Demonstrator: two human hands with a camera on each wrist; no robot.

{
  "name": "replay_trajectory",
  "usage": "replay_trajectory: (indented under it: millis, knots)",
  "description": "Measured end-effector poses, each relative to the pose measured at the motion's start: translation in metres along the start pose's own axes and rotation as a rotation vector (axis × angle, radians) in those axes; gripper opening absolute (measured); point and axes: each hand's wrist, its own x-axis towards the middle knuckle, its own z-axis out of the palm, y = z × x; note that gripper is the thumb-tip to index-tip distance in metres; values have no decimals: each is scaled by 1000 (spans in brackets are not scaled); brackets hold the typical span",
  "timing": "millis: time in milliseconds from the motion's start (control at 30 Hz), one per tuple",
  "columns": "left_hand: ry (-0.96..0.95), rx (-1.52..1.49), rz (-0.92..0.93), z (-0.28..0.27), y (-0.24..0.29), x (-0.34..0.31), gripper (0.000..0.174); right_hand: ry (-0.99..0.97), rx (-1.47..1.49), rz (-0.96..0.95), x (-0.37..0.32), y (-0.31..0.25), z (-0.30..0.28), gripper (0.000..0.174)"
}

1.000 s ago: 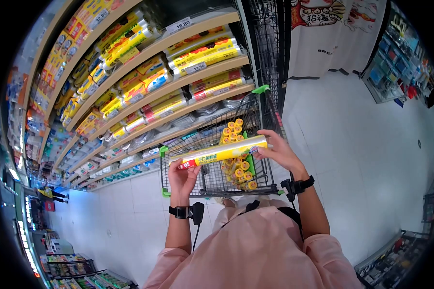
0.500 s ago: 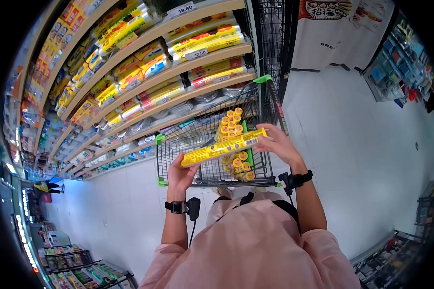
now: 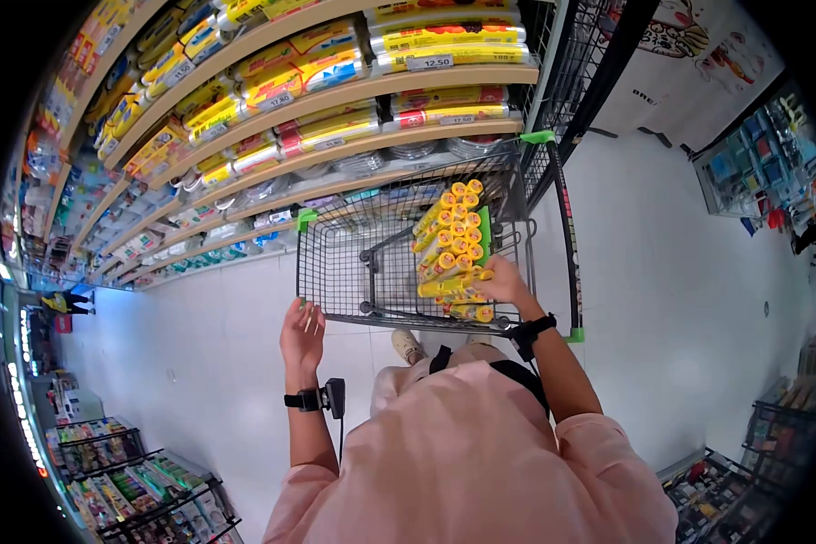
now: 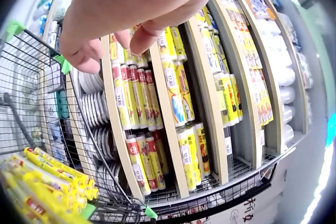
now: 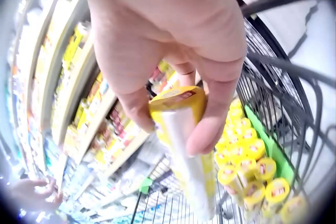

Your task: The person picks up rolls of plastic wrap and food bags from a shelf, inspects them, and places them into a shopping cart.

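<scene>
My right hand (image 3: 506, 283) pinches one end of a yellow and white roll of food bags (image 3: 442, 287) over the cart. In the right wrist view, thumb and fingers sit on either side of the yellow end cap of this roll (image 5: 191, 166). Close by in the cart lies a stack of similar yellow rolls (image 3: 444, 238), their round ends toward the right. My left hand (image 3: 302, 343) holds nothing; its fingers are loosely bent near the cart's front left corner. The left wrist view shows that hand (image 4: 142, 8) above the cart's edge.
The wire shopping cart (image 3: 335, 313) with green corners stands against the shelves (image 3: 335, 159), which carry rows of yellow rolls. Metal racks (image 3: 598, 54) adjoin the shelf's right end. Low display stands (image 3: 145, 490) are behind at left. A person (image 3: 68, 301) stands far left.
My left hand has let go of the roll and moved left and away. My right hand has lowered the roll toward the stack. The view has turned, showing more of the cart.
</scene>
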Motion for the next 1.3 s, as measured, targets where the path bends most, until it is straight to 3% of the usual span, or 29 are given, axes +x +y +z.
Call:
replay_trajectory:
  millis: [100,200,233,333,467,500,600,667,767,900,933,1033,1100,1133,1167,1200,1300]
  knots:
    - [-47,7,-30,-14,8,10,52,3,27,148,9,8,34,39]
    - [-39,-64,-97,-26,16,18,39,-129,7,246,42,55,75,37]
    - [-60,-70,-106,-29,18,20,36,-171,21,284,54,76,91,48]
    - [-112,-82,-135,-39,26,22,27,-55,58,434,44,55,114,44]
    - [-134,-47,-148,-49,42,23,20,-7,-346,468,55,69,141,34]
    - [-137,-32,-143,-52,45,25,19,54,-255,488,53,76,148,30]
    - [-163,-25,-158,-70,54,36,18,97,-446,408,70,122,170,27]
    - [-183,-18,-168,-78,59,46,17,50,-408,503,70,121,169,37]
    - [-229,-11,-192,-86,66,63,16,6,-433,482,59,99,160,33]
    - [-268,-37,-251,-82,73,79,15,185,-470,372,71,159,165,33]
    - [-291,-45,-257,-79,74,83,14,204,-529,324,67,148,160,33]
    - [-357,-76,-261,-75,78,95,13,360,-169,481,34,105,142,31]
    - [-400,-107,-244,-70,79,99,11,187,-421,256,46,148,129,29]
    - [-409,-117,-255,-68,79,99,11,185,-354,370,32,120,119,28]
    - [-416,-123,-267,-68,80,97,10,222,-247,461,21,90,113,24]
    - [-425,-127,-277,-67,80,97,9,223,52,526,10,69,109,23]
    - [-439,-130,-298,-67,75,100,9,162,451,546,-2,41,101,18]
